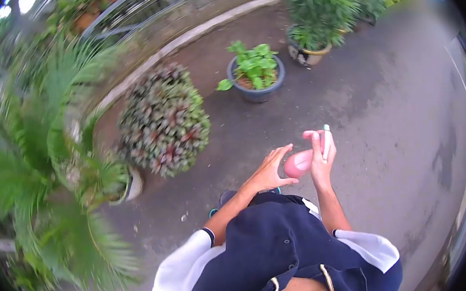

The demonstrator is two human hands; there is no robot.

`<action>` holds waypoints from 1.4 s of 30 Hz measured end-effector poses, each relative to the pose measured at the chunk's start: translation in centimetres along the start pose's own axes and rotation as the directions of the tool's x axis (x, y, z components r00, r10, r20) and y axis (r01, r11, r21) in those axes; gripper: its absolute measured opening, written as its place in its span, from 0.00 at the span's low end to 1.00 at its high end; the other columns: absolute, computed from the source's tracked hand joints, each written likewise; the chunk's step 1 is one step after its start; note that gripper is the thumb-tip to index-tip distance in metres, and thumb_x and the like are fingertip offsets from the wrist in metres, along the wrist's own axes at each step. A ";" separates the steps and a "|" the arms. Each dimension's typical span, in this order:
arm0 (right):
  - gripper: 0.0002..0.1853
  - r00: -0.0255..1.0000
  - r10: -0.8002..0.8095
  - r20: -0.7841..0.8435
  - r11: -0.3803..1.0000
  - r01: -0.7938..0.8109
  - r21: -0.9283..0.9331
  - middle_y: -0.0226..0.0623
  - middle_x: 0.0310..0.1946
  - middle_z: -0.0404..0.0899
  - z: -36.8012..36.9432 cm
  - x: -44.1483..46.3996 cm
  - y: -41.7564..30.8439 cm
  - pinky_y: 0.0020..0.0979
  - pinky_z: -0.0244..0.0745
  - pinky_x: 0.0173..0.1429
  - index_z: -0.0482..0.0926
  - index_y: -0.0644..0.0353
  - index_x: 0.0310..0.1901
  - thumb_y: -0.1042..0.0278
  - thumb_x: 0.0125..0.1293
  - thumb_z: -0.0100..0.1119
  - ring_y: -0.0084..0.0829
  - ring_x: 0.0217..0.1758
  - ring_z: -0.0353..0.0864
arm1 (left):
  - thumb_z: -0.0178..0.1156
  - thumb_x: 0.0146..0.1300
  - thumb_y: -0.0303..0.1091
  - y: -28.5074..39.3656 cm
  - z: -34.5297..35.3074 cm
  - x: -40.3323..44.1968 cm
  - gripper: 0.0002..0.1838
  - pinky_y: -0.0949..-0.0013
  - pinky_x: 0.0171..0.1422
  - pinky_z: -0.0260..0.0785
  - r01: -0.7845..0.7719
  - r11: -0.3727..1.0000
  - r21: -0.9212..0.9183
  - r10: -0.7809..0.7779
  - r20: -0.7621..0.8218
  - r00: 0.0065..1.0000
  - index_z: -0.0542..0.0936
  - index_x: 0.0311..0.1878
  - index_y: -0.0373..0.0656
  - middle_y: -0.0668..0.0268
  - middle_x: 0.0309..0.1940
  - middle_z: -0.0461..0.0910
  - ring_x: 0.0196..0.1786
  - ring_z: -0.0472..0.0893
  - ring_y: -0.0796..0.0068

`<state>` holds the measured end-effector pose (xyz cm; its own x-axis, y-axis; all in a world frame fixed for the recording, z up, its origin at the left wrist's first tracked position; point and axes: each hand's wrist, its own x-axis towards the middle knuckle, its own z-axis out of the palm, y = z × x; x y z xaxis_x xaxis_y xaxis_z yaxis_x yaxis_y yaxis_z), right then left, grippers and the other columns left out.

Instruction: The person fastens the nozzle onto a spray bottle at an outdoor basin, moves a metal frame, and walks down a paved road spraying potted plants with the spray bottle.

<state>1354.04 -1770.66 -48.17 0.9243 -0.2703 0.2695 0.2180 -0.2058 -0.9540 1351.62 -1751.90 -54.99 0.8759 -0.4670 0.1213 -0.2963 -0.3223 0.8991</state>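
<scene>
My right hand (322,159) is raised in front of my body, its fingers bent around a rounded pink object (297,164) with a pale patch; its exact kind I cannot make out. A small white and teal tip (326,128) shows at the fingers of that hand, and whether it belongs to the pink object is unclear. Just left of the pink object is my left hand (272,170), thumb and fingers spread apart in a curve facing it. Nothing shows inside the left hand.
Ahead on the dark pavement (360,189) stands a blue-grey pot (259,93) with a leafy green plant. A reddish-green bush (166,121) and a palm-like plant (40,181) are on the left. Another potted plant (321,11) stands farther back, near a low curb (200,33).
</scene>
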 end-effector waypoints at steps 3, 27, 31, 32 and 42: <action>0.15 0.974 0.182 -0.133 0.973 -0.159 0.170 0.27 0.34 0.79 -2.5 4.5 1.8 0.28 0.82 0.37 0.79 0.60 0.45 0.57 0.83 0.67 0.20 0.31 0.83 | 0.89 0.49 0.52 0.6 1.3 6.6 0.65 0.47 0.89 0.60 -0.043 0.998 0.052 0.044 -0.012 0.999 0.64 0.86 0.41 0.49 0.82 0.68 0.84 0.68 0.45; 0.15 0.621 0.011 -0.784 0.993 -0.099 -0.065 0.33 0.29 0.84 -32.9 53.7 20.1 0.28 0.79 0.37 0.80 0.63 0.40 0.60 0.85 0.63 0.18 0.28 0.79 | 0.52 0.86 0.61 -5.0 8.2 71.1 0.30 0.46 0.87 0.50 -0.122 0.978 -0.171 0.191 0.966 0.176 0.85 0.70 0.46 0.59 0.71 0.71 0.79 0.65 0.55; 0.14 0.632 0.076 -0.771 0.993 0.021 0.116 0.32 0.28 0.83 -37.0 63.5 24.2 0.28 0.80 0.41 0.80 0.63 0.40 0.61 0.84 0.65 0.19 0.30 0.80 | 0.51 0.85 0.63 -3.4 12.6 79.6 0.32 0.45 0.88 0.47 -0.042 0.974 -0.224 0.224 0.905 0.361 0.86 0.69 0.45 0.57 0.71 0.71 0.80 0.62 0.53; 0.14 0.655 0.039 -0.754 0.999 -0.026 0.030 0.36 0.32 0.86 -38.2 66.3 24.6 0.30 0.81 0.44 0.81 0.64 0.42 0.62 0.84 0.65 0.20 0.33 0.82 | 0.49 0.85 0.64 -3.3 13.3 82.1 0.33 0.44 0.88 0.46 -0.110 0.974 -0.198 0.226 0.896 0.383 0.86 0.68 0.46 0.57 0.71 0.71 0.80 0.61 0.53; 0.12 0.855 -0.005 -0.518 0.998 -0.026 -0.053 0.39 0.36 0.89 -53.1 90.2 29.3 0.34 0.83 0.45 0.81 0.64 0.46 0.63 0.84 0.63 0.25 0.37 0.88 | 0.33 0.84 0.75 3.1 24.5 102.4 0.47 0.37 0.91 0.35 -0.132 0.974 -0.183 0.224 0.855 0.468 0.82 0.75 0.43 0.51 0.82 0.64 0.88 0.52 0.45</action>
<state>1427.12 -1851.05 -44.85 0.6270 -0.7176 0.3033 0.1764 -0.2485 -0.9524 1431.04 -1820.87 -50.09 0.0187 -0.9946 -0.1017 -0.3345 -0.1021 0.9369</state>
